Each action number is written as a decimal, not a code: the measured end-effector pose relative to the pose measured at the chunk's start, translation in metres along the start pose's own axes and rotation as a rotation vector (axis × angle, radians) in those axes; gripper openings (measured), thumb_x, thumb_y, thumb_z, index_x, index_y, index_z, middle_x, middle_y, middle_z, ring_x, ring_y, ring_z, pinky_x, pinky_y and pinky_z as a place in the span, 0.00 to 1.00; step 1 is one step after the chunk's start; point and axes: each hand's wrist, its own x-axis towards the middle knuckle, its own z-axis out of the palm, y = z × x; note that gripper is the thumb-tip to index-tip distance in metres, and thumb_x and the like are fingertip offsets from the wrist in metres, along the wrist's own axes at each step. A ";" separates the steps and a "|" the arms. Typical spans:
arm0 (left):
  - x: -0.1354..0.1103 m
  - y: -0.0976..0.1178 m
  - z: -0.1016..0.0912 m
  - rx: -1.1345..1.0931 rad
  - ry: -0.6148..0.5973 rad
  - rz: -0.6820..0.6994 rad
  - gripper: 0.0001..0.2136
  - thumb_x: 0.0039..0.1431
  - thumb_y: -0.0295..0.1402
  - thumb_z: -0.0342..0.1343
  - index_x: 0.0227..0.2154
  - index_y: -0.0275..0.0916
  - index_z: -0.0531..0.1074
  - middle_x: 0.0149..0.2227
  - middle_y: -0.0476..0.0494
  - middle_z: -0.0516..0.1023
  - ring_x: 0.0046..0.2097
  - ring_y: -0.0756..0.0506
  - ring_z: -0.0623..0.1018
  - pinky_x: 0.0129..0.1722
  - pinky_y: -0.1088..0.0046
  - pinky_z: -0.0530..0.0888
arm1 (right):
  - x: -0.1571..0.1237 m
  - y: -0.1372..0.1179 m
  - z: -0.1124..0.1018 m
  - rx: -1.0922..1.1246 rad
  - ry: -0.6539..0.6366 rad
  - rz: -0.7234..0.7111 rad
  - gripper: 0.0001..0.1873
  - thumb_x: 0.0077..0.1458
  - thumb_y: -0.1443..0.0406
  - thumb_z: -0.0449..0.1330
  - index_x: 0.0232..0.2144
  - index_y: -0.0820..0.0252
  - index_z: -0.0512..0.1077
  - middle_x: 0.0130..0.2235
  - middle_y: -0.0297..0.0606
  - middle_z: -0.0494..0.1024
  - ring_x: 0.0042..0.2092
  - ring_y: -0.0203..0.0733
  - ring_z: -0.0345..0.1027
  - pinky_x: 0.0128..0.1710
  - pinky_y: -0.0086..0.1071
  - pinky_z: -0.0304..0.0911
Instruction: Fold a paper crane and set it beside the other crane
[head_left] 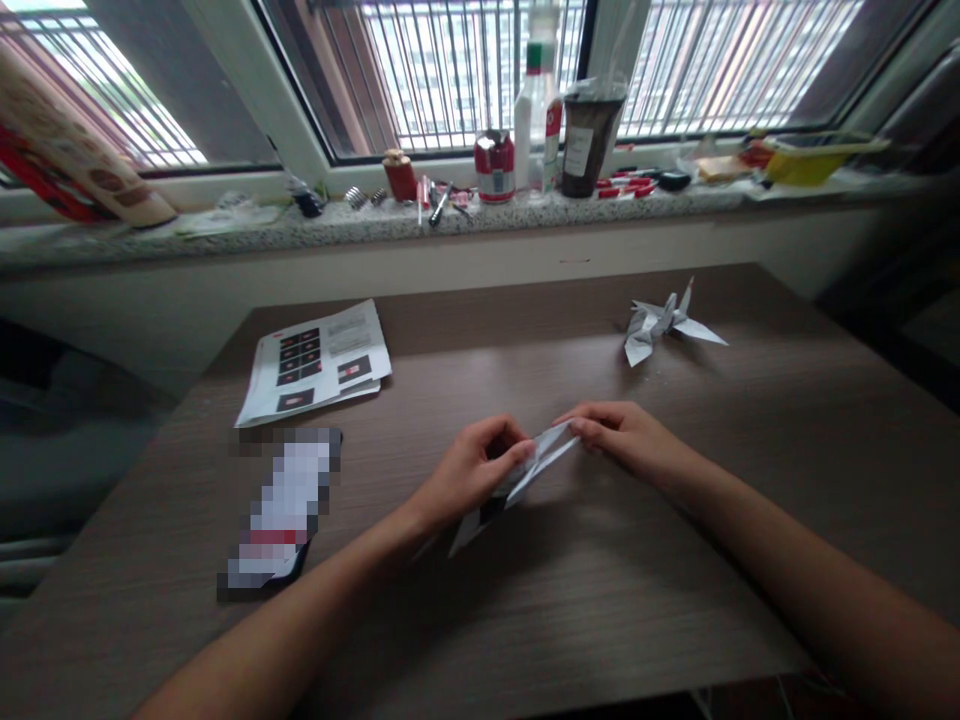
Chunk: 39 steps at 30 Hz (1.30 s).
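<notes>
Two bare forearms cross the near edge of the table. Left hand and right hand both pinch a folded paper, held slanted over mid-table. Toward the far right corner sits a paper crane; printed sheets lie by the far left corner, a phone just nearer, along the left edge.

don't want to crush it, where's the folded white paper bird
In the head view, the folded white paper bird rests on the brown woodgrain tabletop toward its far right, beyond the right hand, short of the speckled stone windowsill.
</notes>
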 end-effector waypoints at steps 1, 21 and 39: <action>0.000 -0.001 0.000 -0.002 0.003 0.002 0.14 0.68 0.43 0.58 0.35 0.36 0.75 0.32 0.45 0.76 0.33 0.48 0.72 0.32 0.74 0.68 | 0.000 -0.001 0.000 0.004 0.031 0.013 0.19 0.62 0.48 0.63 0.37 0.57 0.79 0.31 0.35 0.76 0.33 0.40 0.67 0.35 0.34 0.62; 0.000 0.002 0.002 0.019 0.001 0.031 0.11 0.69 0.40 0.57 0.37 0.36 0.75 0.34 0.47 0.76 0.35 0.48 0.73 0.36 0.73 0.68 | 0.000 -0.005 0.003 -0.096 0.122 -0.004 0.14 0.57 0.53 0.68 0.37 0.56 0.80 0.35 0.37 0.81 0.36 0.43 0.71 0.36 0.35 0.63; -0.002 0.007 0.004 0.030 0.017 0.039 0.10 0.70 0.38 0.58 0.38 0.36 0.78 0.35 0.46 0.79 0.38 0.47 0.76 0.38 0.73 0.70 | 0.001 0.000 0.011 -0.102 0.116 0.010 0.12 0.58 0.55 0.67 0.35 0.57 0.80 0.33 0.36 0.81 0.35 0.41 0.70 0.35 0.34 0.61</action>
